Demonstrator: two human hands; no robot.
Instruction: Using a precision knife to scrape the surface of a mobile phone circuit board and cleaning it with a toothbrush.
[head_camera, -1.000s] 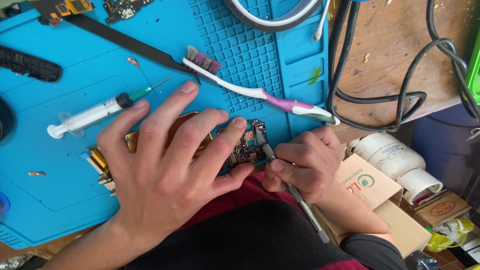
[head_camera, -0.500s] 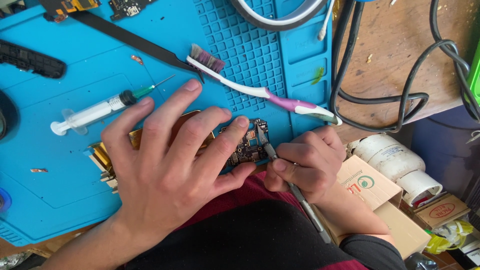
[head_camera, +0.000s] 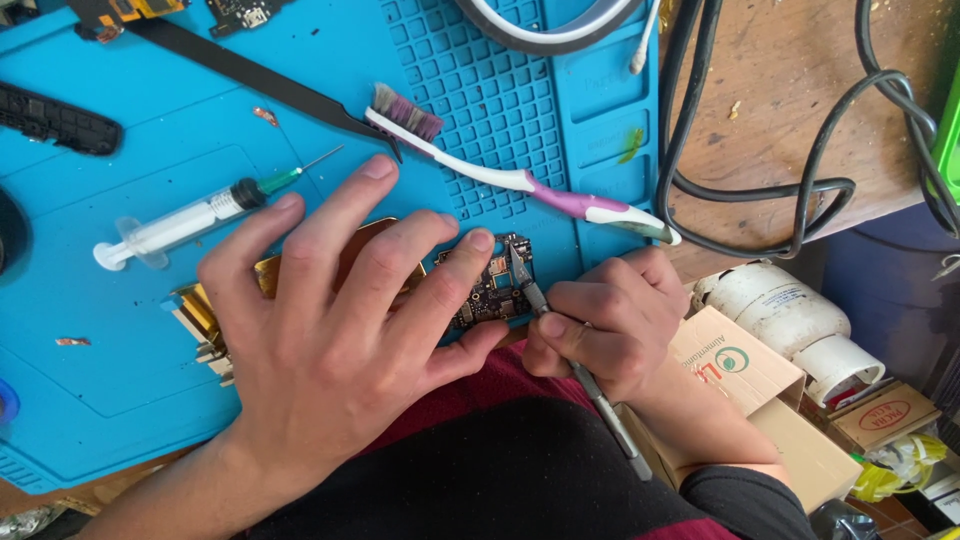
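My left hand (head_camera: 330, 320) lies flat with spread fingers over a small circuit board (head_camera: 492, 288) and the gold-coloured part (head_camera: 215, 315) beneath it, pressing them onto the blue work mat (head_camera: 150, 170). Most of the board is hidden under the fingers. My right hand (head_camera: 605, 320) grips a thin metal scalpel-like tool (head_camera: 570, 350) like a pen. Its blade tip touches the board's right edge.
On the mat lie a white and purple toothbrush (head_camera: 520, 180), a syringe with a green tip (head_camera: 190, 220) and black tweezers (head_camera: 260, 80). Black cables (head_camera: 790, 180) loop over the wooden bench at right. A cardboard box (head_camera: 760, 390) and white rolls (head_camera: 790, 320) sit below the bench edge.
Both hands keep their places. The tool tip shifts only slightly against the board's edge, and the view has drifted a little.
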